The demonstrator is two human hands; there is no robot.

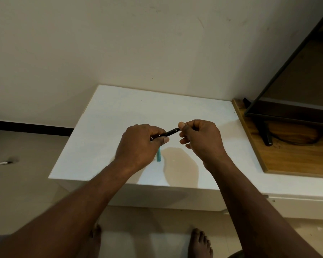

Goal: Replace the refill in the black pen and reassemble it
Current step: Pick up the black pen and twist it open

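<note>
- Two bare feet point(199, 243) stand on the floor point(26, 183) at the bottom edge; the left one is mostly covered by the forearm.
- Both forearms reach up and inward from the bottom corners and meet over the middle of the white tabletop point(110, 118).
- The left hand point(138, 146) is curled knuckles-up round the pen point(171, 132), thumb beneath; most of the barrel is buried in the fist.
- The pen is held above the tabletop, its bare end slanting up to the right.
- The right hand point(199, 140) has its fingers curled, and its thumb and forefinger pinch the pen's end; whether a loose part sits there cannot be told.
- A teal strip point(158, 155) lies on the tabletop under the left hand, its upper end hidden.
- Bare tabletop lies on all sides of the hands; its front edge is near the wrists.
- On the right, a wooden board point(287, 161) abuts the tabletop and carries a dark-framed screen point(287, 116), cut off by the frame.
- A wall point(119, 43) rises behind.
</note>
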